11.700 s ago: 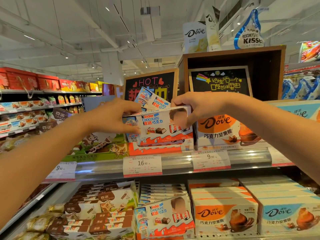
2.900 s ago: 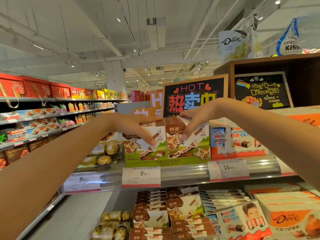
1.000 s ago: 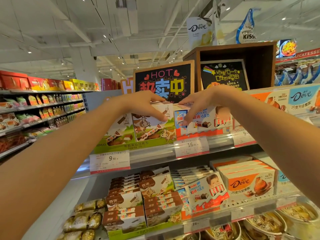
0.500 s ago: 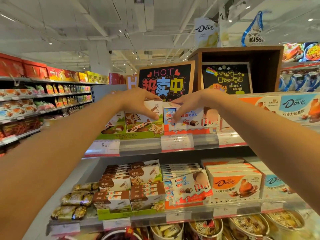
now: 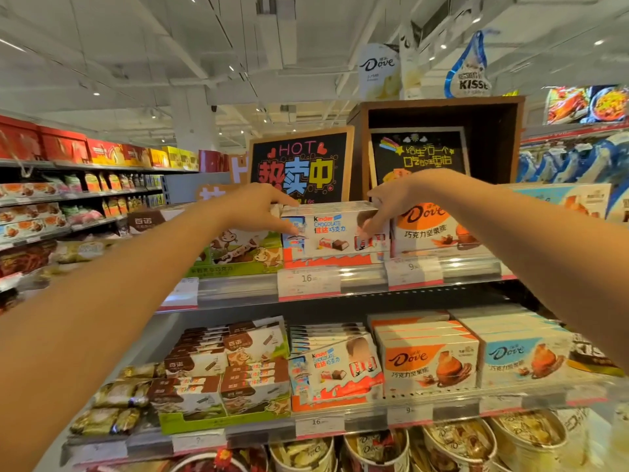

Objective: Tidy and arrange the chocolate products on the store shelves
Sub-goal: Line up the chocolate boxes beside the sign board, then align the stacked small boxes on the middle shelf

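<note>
While both arms reach to the top shelf [image 5: 360,287], my left hand [image 5: 258,212] pinches the Kinder box stack [image 5: 335,233] at its left edge, thumb under, fingers over; my right hand [image 5: 391,206] pinches its right edge. Dove box [image 5: 432,229] touches it on the right, cow-print box [image 5: 248,250] on the left. No side room. Two price tags below.
</note>
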